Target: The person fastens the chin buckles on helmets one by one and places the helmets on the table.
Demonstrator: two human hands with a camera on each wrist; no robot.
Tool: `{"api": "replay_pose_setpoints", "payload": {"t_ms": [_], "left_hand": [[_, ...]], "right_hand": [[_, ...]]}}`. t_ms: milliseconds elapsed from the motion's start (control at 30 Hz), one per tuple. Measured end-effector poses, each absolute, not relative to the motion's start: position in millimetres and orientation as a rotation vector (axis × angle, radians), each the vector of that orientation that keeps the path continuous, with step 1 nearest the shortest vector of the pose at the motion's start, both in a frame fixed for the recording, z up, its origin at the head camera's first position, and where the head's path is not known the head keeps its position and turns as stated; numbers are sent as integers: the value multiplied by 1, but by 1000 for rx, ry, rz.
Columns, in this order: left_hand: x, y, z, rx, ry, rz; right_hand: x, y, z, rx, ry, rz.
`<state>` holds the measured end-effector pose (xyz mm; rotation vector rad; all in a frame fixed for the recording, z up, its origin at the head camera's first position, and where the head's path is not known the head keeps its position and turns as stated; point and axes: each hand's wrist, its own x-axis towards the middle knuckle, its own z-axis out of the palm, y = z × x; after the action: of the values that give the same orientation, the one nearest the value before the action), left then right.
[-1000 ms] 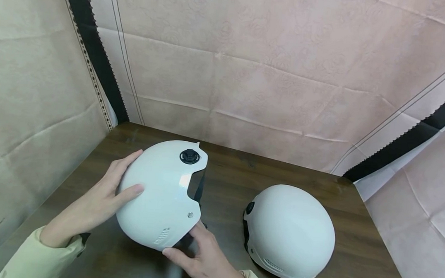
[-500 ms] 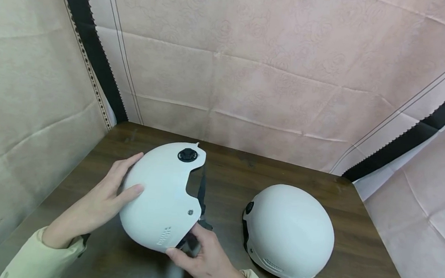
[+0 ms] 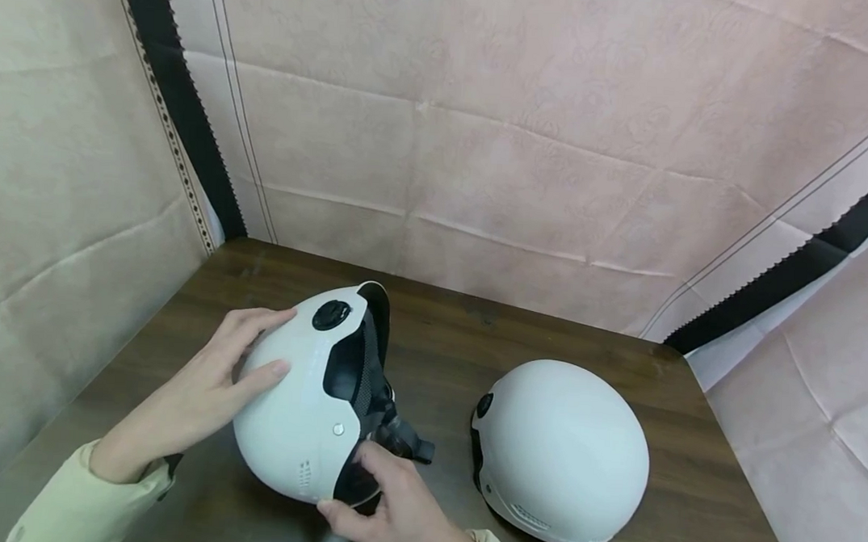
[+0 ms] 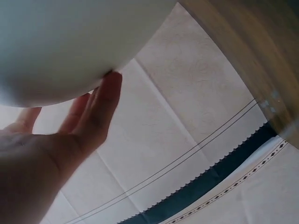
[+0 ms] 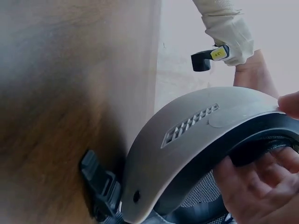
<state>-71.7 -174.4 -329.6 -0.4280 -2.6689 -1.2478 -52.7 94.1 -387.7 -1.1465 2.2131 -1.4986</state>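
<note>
A white helmet (image 3: 293,410) is tilted on its side at the left of the table, its dark padded opening facing right. My left hand (image 3: 218,379) rests on its crown with fingers and thumb spread, and the left wrist view shows long fingers (image 4: 100,105) touching the smooth shell. My right hand (image 3: 398,500) pinches the helmet's lower rim, thumb outside and fingers inside; the right wrist view shows these fingers (image 5: 254,184) against the lining. A black chin strap buckle (image 3: 405,443) hangs out of the opening. A clear visor shows no separate edge here.
A second white helmet (image 3: 564,454) sits on the brown wooden table (image 3: 446,336), right of my right hand. Pale patterned cloth (image 3: 498,144) hangs behind the table, with more cloth at both sides. Dark bands run down the corners.
The held helmet has turned so its opening faces more toward the camera, baring the lining, strap and buckle. Both hands keep their places on it. The second helmet stays put.
</note>
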Motion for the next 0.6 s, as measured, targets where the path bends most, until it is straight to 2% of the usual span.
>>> {"api": "replay_pose_setpoints", "payload": {"t_ms": [333, 600], "left_hand": [[-71, -162, -308, -198, -2793, -1169], [-70, -161, -308, -130, -2846, -1193]], "right_hand": [[-52, 94, -388, -1097, 2261, -1487], [-51, 93, -389, -1152, 2308, -1483]]}}
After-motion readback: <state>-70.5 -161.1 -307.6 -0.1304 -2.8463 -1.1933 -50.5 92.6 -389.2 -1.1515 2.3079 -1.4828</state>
